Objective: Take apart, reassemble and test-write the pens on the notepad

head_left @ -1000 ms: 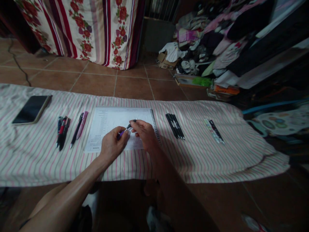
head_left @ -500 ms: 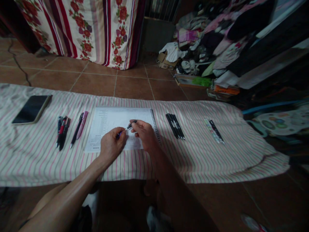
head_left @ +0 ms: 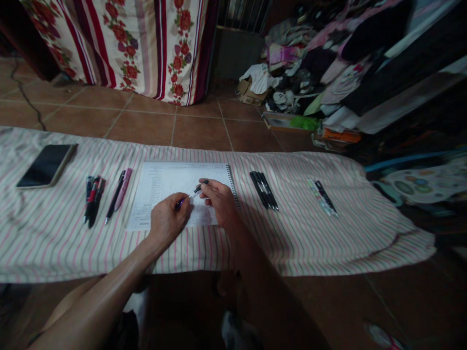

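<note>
We pinch a slim black-and-clear pen [head_left: 193, 192] at both ends, the closed left grip [head_left: 168, 224] on its purple tip, the closed right grip [head_left: 219, 201] on its black end, seemingly for steadiness, above a white spiral-bound printed form [head_left: 156, 184] centred on a pink-striped cloth [head_left: 54, 233].

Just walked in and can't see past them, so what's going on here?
A person holds a slim pen between the left hand and right hand, its purple end at the left hand and its dark end at the right, above a spiral-bound pad of printed forms. The pad lies on a striped cloth, with a cluster of pens to its left and a group of black pens to its right. A smartphone lies screen up at the far left.
</note>
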`<state>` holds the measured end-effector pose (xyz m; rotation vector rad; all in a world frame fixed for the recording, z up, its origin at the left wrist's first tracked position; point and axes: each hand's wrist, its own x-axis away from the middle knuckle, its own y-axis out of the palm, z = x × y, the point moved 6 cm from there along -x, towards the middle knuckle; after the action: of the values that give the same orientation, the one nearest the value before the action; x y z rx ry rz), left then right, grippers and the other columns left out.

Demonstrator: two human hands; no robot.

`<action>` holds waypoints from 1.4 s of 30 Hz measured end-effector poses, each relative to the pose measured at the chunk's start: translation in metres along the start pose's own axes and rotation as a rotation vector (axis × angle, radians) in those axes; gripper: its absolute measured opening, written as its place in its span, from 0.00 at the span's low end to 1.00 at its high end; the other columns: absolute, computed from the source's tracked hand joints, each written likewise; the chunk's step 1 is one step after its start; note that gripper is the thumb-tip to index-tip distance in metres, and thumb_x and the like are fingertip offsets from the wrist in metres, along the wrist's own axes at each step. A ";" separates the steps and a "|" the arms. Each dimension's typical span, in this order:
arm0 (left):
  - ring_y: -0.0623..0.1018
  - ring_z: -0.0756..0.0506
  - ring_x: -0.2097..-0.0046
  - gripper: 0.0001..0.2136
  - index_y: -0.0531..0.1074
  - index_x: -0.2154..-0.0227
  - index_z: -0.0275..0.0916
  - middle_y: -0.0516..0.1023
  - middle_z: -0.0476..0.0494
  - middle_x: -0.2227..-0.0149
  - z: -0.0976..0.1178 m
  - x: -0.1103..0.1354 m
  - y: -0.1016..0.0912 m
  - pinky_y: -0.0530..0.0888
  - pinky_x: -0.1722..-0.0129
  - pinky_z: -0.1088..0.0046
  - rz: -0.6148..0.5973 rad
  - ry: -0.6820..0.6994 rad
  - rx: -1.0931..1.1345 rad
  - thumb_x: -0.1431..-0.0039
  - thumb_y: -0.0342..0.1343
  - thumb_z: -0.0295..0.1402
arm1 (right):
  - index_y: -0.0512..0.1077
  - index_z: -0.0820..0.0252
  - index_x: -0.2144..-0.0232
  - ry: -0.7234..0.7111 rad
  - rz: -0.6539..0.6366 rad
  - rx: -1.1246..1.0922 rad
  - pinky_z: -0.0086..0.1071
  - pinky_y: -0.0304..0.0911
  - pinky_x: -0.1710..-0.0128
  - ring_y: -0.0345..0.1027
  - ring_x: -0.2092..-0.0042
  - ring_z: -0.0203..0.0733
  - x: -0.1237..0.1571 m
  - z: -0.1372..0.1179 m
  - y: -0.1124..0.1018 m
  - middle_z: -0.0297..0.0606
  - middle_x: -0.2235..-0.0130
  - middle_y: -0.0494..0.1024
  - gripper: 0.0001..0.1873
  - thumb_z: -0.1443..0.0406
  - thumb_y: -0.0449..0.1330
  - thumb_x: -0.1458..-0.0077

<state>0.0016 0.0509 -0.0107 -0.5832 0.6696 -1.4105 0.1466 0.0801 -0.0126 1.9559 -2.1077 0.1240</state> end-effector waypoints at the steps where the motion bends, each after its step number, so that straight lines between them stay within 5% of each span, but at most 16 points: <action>1: 0.74 0.48 0.71 0.12 0.76 0.66 0.39 0.78 0.46 0.72 0.000 0.000 0.000 0.64 0.71 0.73 -0.002 -0.001 -0.004 0.42 0.49 0.38 | 0.73 0.61 0.65 -0.002 0.004 -0.003 0.24 0.55 0.78 0.65 0.74 0.30 -0.001 0.000 0.000 0.34 0.71 0.76 0.14 0.62 0.60 0.56; 24: 0.77 0.45 0.67 0.13 0.77 0.63 0.41 0.80 0.44 0.66 0.006 0.003 -0.007 0.63 0.70 0.72 0.025 0.076 -0.220 0.40 0.48 0.38 | 0.71 0.60 0.63 -0.035 0.169 -0.008 0.24 0.56 0.78 0.69 0.72 0.33 -0.011 -0.012 -0.035 0.38 0.65 0.79 0.20 0.59 0.62 0.61; 32: 0.77 0.43 0.67 0.13 0.77 0.63 0.40 0.80 0.42 0.67 0.003 0.002 -0.007 0.64 0.70 0.69 0.034 0.058 -0.197 0.41 0.49 0.38 | 0.71 0.60 0.59 -0.071 0.254 -0.020 0.24 0.54 0.77 0.67 0.73 0.31 -0.015 -0.017 -0.064 0.36 0.66 0.78 0.25 0.60 0.63 0.63; 42: 0.77 0.42 0.67 0.13 0.77 0.63 0.40 0.80 0.41 0.68 0.002 0.001 -0.008 0.64 0.70 0.69 0.045 0.030 -0.185 0.41 0.49 0.38 | 0.71 0.61 0.59 -0.198 0.299 0.367 0.28 0.57 0.75 0.65 0.76 0.36 -0.020 -0.012 -0.086 0.29 0.78 0.71 0.22 0.60 0.60 0.59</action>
<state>-0.0022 0.0495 -0.0038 -0.6892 0.8388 -1.3260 0.2344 0.0951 -0.0159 1.8863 -2.6590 0.4168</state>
